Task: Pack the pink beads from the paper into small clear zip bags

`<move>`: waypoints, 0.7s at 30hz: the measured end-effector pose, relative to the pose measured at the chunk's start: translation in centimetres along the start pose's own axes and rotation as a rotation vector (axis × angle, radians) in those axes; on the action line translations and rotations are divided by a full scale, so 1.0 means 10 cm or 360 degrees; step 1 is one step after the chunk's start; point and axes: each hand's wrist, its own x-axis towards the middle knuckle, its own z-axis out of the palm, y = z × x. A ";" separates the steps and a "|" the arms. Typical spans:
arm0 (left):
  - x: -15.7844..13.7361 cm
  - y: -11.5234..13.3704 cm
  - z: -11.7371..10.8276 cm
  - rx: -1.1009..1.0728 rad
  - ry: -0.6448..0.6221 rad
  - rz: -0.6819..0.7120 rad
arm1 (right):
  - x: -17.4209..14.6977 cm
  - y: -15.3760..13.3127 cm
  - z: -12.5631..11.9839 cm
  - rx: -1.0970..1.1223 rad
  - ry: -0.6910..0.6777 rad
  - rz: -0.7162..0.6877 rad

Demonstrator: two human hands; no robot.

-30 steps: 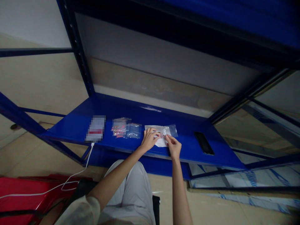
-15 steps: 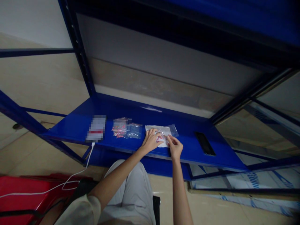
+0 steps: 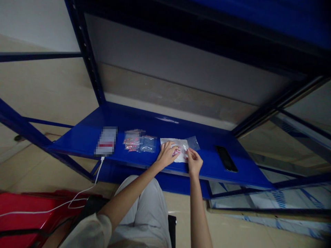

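Observation:
On the blue shelf lies a white sheet (image 3: pixel 183 156) with small pink-and-red beads (image 3: pixel 177 151) on it. My left hand (image 3: pixel 167 153) rests on the sheet, its curved fingers apart around the beads; some of them are hidden under it. At the sheet's right side my right hand (image 3: pixel 194 162) pinches the near edge of a clear plastic bag (image 3: pixel 192 143) between thumb and fingers. The bag sticks out past the sheet's far right corner. Left of the sheet are clear zip bags with pink and red beads (image 3: pixel 132 141) and a clear zip bag (image 3: pixel 148 144).
A phone with a blurred screen (image 3: pixel 106 141) lies at the shelf's left, a white cable (image 3: pixel 97 177) hanging from it. Farther right is a black phone (image 3: pixel 226 158). Blue uprights (image 3: pixel 90 65) frame the shelf (image 3: pixel 129 115); a red stool (image 3: pixel 23 210) stands low left.
My right hand has shifted slightly right, drawing the clear bag a little away from my left hand. More beads show beside my left thumb.

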 end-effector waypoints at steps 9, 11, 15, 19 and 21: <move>0.03 0.01 -0.01 0.0002 0.0117 -0.0078 | -0.01 -0.04 -0.01 0.0046 0.0005 0.0038; 0.04 0.02 -0.02 0.0010 0.0161 -0.0118 | 0.00 -0.04 -0.01 0.0082 0.0037 0.0067; 0.02 0.05 -0.07 0.0038 0.0227 -0.0042 | 0.00 -0.06 -0.04 0.0141 0.0078 0.0107; -0.04 0.10 -0.12 -0.0018 0.0280 0.0169 | -0.05 -0.17 -0.08 0.0224 -0.0138 0.0128; -0.10 0.13 -0.17 -0.0070 0.0344 0.0211 | -0.12 -0.24 -0.11 0.0268 -0.0271 0.0152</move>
